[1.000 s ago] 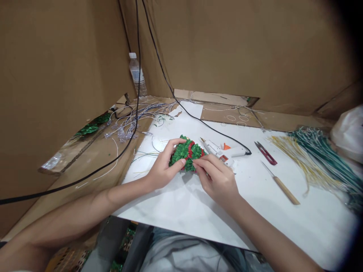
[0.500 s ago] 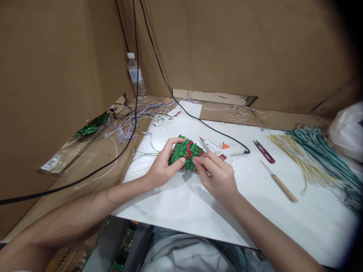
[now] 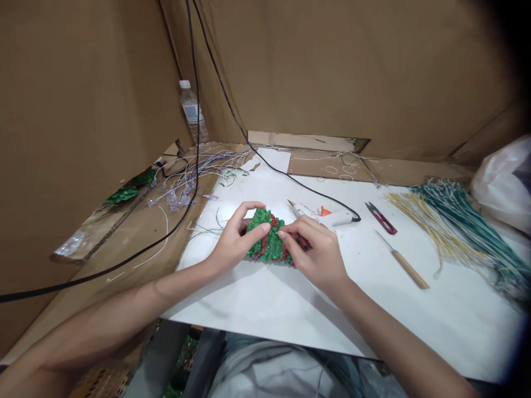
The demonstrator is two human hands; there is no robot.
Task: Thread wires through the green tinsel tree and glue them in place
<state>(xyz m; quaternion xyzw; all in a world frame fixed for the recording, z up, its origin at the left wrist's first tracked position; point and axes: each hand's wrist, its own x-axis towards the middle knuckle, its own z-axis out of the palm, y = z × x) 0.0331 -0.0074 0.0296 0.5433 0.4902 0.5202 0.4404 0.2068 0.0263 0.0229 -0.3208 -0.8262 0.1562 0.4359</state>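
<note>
A shiny green tinsel ornament with red bands [image 3: 271, 246] rests over the white board, between both hands. My left hand [image 3: 238, 237] grips its left side, thumb on the front and fingers behind the top edge. At the ornament's right part, my right hand [image 3: 317, 249] has thumb and index finger pinched together against the green surface; whatever is between the fingertips is too small to make out. Just behind the right hand lies a white glue gun [image 3: 309, 211] with an orange trigger, its metal nozzle pointing left and partly hidden by the hand.
Red thread snips [image 3: 380, 218] and a wooden-handled awl [image 3: 409, 268] lie to the right, near yellow cords [image 3: 427, 226] and green cords [image 3: 468, 221]. A water bottle [image 3: 194, 113] and tangled light wires [image 3: 178, 190] are at back left. A black cable [image 3: 232, 108] crosses the workspace.
The ornament has been tilted and turned in my hands, so more of its lower right part and red bands show. My right hand stays pinched at it. The view shifted slightly.
</note>
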